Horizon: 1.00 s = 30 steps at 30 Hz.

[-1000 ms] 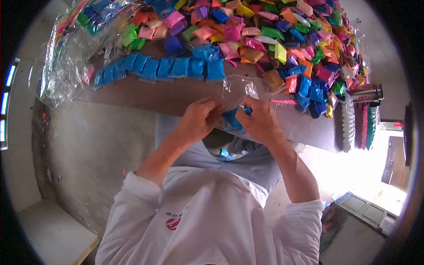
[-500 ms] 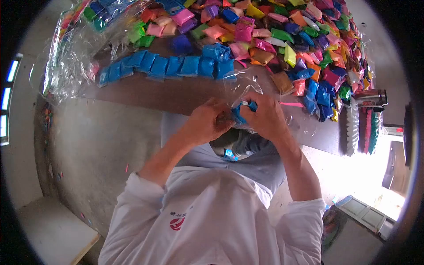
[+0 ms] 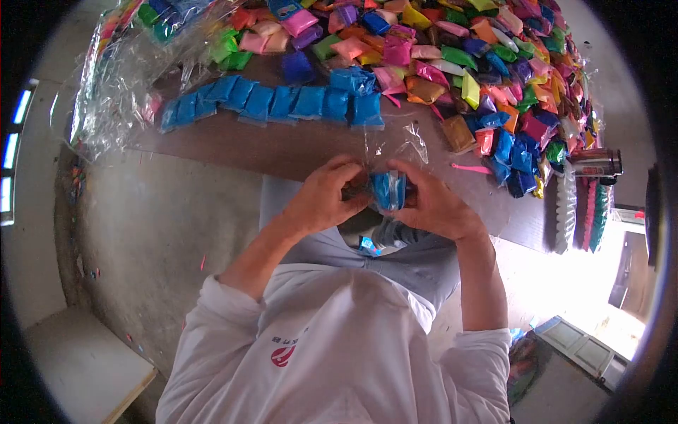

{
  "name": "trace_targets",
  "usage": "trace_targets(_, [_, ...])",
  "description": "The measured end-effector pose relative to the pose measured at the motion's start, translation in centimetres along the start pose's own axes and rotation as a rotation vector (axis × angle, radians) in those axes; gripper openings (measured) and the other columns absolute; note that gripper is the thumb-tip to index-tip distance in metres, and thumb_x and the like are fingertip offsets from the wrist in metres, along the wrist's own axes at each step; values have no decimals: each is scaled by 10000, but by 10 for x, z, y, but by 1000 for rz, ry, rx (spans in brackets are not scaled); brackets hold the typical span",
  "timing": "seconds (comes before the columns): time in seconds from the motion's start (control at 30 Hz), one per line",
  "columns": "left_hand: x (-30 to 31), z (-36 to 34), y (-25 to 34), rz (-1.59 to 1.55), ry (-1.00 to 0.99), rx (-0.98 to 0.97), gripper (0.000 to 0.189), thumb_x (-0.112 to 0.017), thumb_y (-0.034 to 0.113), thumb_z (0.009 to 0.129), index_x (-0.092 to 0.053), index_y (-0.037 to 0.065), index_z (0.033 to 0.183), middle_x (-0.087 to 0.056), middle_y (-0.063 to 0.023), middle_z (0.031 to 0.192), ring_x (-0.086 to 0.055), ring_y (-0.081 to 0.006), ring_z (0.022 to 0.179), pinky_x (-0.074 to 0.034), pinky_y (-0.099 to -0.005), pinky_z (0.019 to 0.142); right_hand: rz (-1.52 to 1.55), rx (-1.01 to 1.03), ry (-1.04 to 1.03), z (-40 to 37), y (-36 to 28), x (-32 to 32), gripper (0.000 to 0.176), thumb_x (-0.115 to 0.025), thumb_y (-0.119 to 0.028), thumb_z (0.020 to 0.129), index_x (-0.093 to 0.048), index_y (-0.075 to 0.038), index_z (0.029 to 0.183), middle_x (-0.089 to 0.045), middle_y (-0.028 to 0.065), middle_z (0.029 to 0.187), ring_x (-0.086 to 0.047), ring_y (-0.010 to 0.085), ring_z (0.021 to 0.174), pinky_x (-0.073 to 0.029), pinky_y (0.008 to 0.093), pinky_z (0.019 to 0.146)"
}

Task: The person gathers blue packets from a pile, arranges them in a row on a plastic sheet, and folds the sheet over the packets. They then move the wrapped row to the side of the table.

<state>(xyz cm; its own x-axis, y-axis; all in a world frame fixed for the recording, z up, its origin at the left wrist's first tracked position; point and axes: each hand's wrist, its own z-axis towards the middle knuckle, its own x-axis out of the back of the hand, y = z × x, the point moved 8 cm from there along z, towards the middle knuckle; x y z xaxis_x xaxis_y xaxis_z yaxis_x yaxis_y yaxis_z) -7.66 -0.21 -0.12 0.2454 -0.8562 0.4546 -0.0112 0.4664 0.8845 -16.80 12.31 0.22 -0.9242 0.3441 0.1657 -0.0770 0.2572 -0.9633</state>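
Over the table's front edge, my right hand grips a small blue packet between thumb and fingers. Shiny clear film lies over the packet's face, and more than one packet may be stacked there. Beside it my left hand is closed, its curled fingers and thumb pinching clear film at the packet's left side; the exact grip is partly hidden. A loose piece of clear plastic rests on the table just beyond my hands. Farther back, a row of blue packets lies overlapping.
A big heap of small colourful packets covers the far side of the brown table. Crumpled clear plastic bags lie at the left. A pink strip, a metal cup and zigzag-edged strips are on the right.
The blue packet has turned so its broad face and shiny film show. My right fingers have opened out from a tight pinch to hold its right side.
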Motion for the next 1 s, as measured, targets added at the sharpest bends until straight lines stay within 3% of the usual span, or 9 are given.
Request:
trace_targets(0.07, [-1, -1, 1, 54, -11, -39, 431, -756, 105, 738, -584, -20, 1112, -560, -169, 1104, -635, -264, 910, -525, -335, 794, 5, -6, -26, 1, 4, 1, 606, -733, -188, 763, -485, -20, 1289, -624, 169, 1039, -613, 164, 971, -511, 334, 795])
trace_targets(0.1, [0, 0, 2, 58, -11, -35, 431, -756, 105, 738, -584, -20, 1112, -560, -169, 1104, -635, -264, 910, -525, -335, 794, -145, 5, -12, 3, 3, 3, 606, -735, -198, 768, -485, -21, 1291, -623, 162, 1050, -612, 176, 980, -506, 339, 811])
trace_targets(0.13, [-2, 1, 0, 76, -49, 1, 469, -765, 126, 732, -572, -12, 1137, -552, -174, 1130, -633, -282, 929, -523, -345, 802, -295, 15, 1, 4, 2, 4, 607, -737, -207, 773, -484, -21, 1293, -622, 155, 1061, -611, 188, 989, -502, 343, 828])
trace_targets(0.23, [-1, 5, 5, 80, -87, 39, 543, -781, 173, 722, -549, -3, 1181, -544, -185, 1166, -617, -323, 984, -511, -372, 836, -222, 137, 55, 7, -6, 5, 607, -742, -223, 777, -487, -34, 1295, -630, 150, 1044, -615, 211, 978, -489, 363, 845])
trace_targets(0.4, [0, 8, 9, 153, -32, -47, 592, -771, 226, 724, -515, 2, 1210, -535, -180, 1191, -615, -341, 974, -512, -400, 844, -331, 29, 64, 11, -29, 2, 592, -734, -232, 787, -491, -47, 1294, -625, 193, 1046, -621, 301, 977, -482, 378, 854])
trace_targets(0.53, [2, 10, 8, 174, -13, -64, 638, -778, 229, 720, -495, -2, 1243, -497, -200, 1268, -543, -363, 1121, -455, -410, 948, -410, 67, 116, 10, -32, 0, 621, -739, -269, 787, -472, -58, 1306, -611, 231, 1084, -608, 390, 996, -487, 421, 839])
trace_targets(0.57, [1, 11, 8, 189, -9, -71, 671, -787, 225, 712, -486, -17, 1260, -487, -211, 1293, -499, -370, 1195, -417, -403, 1007, -409, 67, 116, 8, -29, -2, 621, -739, -269, 787, -472, -58, 1306, -611, 231, 1084, -608, 390, 996, -487, 421, 839])
trace_targets(0.87, [-4, 9, 6, 98, -31, -74, 617, -737, 132, 730, -487, 19, 1282, -452, -192, 1341, -456, -371, 1243, -402, -410, 1031, -420, 11, 202, 1, -35, -1, 717, -745, -301, 772, -407, -99, 1371, -608, 252, 1110, -638, 429, 872, -514, 455, 779])
trace_targets(1.0, [-4, 7, 9, 121, 1, -93, 596, -740, 120, 732, -501, 18, 1268, -446, -180, 1349, -465, -361, 1239, -410, -397, 1024, -546, 201, 220, 5, -40, -5, 657, -743, -271, 763, -460, -94, 1329, -617, 199, 1134, -626, 406, 939, -515, 444, 800])
